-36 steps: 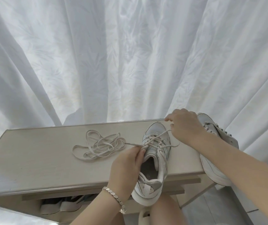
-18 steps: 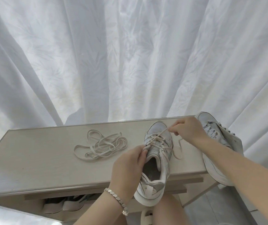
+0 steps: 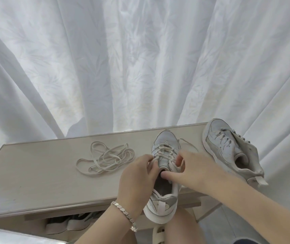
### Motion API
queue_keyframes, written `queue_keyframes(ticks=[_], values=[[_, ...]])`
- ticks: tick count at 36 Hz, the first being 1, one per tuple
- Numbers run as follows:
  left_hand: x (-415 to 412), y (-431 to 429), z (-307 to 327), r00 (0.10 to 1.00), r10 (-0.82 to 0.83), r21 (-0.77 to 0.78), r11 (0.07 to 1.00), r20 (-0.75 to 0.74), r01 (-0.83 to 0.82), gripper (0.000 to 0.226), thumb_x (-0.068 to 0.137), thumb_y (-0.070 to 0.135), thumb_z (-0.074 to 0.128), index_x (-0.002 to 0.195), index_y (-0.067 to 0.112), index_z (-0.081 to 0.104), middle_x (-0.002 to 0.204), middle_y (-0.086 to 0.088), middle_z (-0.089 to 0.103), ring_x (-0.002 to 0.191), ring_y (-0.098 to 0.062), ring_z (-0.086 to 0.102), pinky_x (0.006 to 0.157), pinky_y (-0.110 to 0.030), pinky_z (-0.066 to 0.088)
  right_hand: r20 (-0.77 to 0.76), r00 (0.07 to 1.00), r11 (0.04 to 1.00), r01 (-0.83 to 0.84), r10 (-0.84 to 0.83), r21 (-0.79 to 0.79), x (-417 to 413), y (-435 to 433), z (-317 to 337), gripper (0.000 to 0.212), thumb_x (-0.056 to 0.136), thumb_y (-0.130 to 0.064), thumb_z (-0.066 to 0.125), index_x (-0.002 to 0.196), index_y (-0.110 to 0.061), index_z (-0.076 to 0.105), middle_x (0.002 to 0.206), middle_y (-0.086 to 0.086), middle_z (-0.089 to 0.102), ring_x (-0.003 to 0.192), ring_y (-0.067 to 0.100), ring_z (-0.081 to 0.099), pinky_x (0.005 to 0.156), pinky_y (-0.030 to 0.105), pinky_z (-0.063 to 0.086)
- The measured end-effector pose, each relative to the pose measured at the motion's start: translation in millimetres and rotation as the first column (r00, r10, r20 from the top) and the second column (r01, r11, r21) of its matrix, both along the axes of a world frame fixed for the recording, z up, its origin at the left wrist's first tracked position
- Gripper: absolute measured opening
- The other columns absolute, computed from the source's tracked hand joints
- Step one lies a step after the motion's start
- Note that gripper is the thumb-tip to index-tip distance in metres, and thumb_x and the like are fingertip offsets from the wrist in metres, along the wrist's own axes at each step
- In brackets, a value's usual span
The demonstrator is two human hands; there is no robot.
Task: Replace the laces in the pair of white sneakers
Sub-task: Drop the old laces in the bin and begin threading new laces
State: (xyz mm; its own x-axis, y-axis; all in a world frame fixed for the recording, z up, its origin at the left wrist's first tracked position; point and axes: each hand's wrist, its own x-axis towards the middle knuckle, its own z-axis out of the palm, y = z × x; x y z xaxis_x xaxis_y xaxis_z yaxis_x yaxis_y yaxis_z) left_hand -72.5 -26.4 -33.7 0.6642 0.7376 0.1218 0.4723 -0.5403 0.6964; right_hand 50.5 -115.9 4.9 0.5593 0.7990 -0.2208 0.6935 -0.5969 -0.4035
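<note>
Held: one sneaker on the cabinet top, heel past the front edge, your left hand pinching its threaded lace, your right hand gripping its right eyelet side; second sneaker overhangs the right end; loose lace lies left; shoes on the shelf beneath.

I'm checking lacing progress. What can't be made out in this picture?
Head view, upper eyelets of the near sneaker: covered by the left hand and right hand.
Head view, lace end and the right hand's grip: hidden under its fingers.
Head view, shoes on the lower shelf: mostly hidden by the tabletop.
</note>
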Motion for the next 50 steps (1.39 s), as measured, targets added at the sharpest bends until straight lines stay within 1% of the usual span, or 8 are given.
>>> queue_keyframes(ticks=[20,24,29,34,41,45,48,50], values=[[51,26,31,0.847,-0.235,0.32,0.851,-0.476,0.416,0.024,0.099,0.033,0.038,0.111,0.019,0.053,0.118,0.004,0.051,0.117,-0.017,0.041,0.079,-0.031,0.035,-0.217,0.969,0.906,0.198,-0.122,0.373,-1,-21,-45,0.019,0.081,-0.042,0.065,0.093,-0.028,0.058,0.088,-0.012,0.056,0.076,0.001,0.053,0.066,0.016,0.042],[51,28,17,0.978,-0.088,-0.052,0.995,-0.191,0.079,0.017,0.099,0.021,0.038,0.098,0.013,0.053,0.098,0.0,0.061,0.088,-0.016,0.052,0.068,-0.026,0.039,-0.2,0.965,0.877,0.24,-0.169,0.417,-9,-22,-50,0.013,0.085,-0.04,0.06,0.095,-0.035,0.054,0.091,-0.012,0.053,0.08,0.0,0.053,0.072,0.022,0.045],[53,40,22,0.952,0.3,-0.811,0.572,0.068,-0.123,0.027,0.096,0.006,0.046,0.07,0.01,0.054,0.063,-0.001,0.052,0.055,-0.009,0.045,0.044,-0.016,0.041,-0.189,0.964,0.875,0.251,-0.187,0.415,-13,-19,-50,0.014,0.087,-0.041,0.058,0.1,-0.036,0.055,0.092,-0.012,0.052,0.08,0.001,0.052,0.071,0.022,0.045],[51,49,34,0.971,-0.223,-0.407,0.897,-0.086,0.17,0.014,0.087,0.019,0.063,0.075,0.016,0.057,0.062,0.008,0.05,0.057,-0.004,0.045,0.051,-0.012,0.037,-0.156,0.968,0.889,0.244,-0.198,0.388,-15,-16,-48,0.018,0.088,-0.041,0.056,0.105,-0.034,0.055,0.093,-0.012,0.05,0.08,0.004,0.052,0.069,0.021,0.043],[53,53,48,0.875,-0.31,0.191,0.897,-0.373,0.4,0.021,0.09,0.041,0.056,0.078,0.025,0.055,0.068,0.013,0.046,0.074,-0.011,0.044,0.07,-0.026,0.032,-0.183,0.959,0.894,0.269,-0.215,0.36,-16,-16,-47,0.011,0.089,-0.042,0.054,0.099,-0.038,0.051,0.093,-0.013,0.05,0.08,0.003,0.053,0.071,0.025,0.045],[55,61,31,0.998,-0.036,-0.19,0.981,-0.059,0.024,0.027,0.097,0.028,0.048,0.071,0.018,0.048,0.059,0.006,0.046,0.058,-0.012,0.044,0.058,-0.026,0.034,-0.171,0.961,0.893,0.266,-0.217,0.364,-17,-16,-48,0.017,0.09,-0.04,0.052,0.106,-0.036,0.053,0.094,-0.014,0.049,0.081,0.003,0.054,0.073,0.025,0.046],[49,72,23,0.911,0.411,-0.829,0.517,0.024,-0.212,0.032,0.098,0.025,0.046,0.067,0.016,0.047,0.044,0.005,0.052,0.056,-0.01,0.042,0.052,-0.022,0.028,-0.117,0.971,0.902,0.238,-0.209,0.361,-17,-17,-48,0.02,0.091,-0.037,0.05,0.111,-0.034,0.052,0.094,-0.014,0.047,0.081,0.006,0.052,0.068,0.023,0.042],[44,75,19,0.913,0.408,-0.884,0.43,0.008,-0.184,0.03,0.097,0.025,0.048,0.068,0.017,0.049,0.042,0.008,0.053,0.057,-0.008,0.045,0.055,-0.022,0.03,-0.091,0.975,0.905,0.222,-0.202,0.364,-17,-17,-49,0.02,0.091,-0.036,0.05,0.111,-0.033,0.052,0.094,-0.013,0.046,0.08,0.006,0.051,0.062,0.018,0.038]])
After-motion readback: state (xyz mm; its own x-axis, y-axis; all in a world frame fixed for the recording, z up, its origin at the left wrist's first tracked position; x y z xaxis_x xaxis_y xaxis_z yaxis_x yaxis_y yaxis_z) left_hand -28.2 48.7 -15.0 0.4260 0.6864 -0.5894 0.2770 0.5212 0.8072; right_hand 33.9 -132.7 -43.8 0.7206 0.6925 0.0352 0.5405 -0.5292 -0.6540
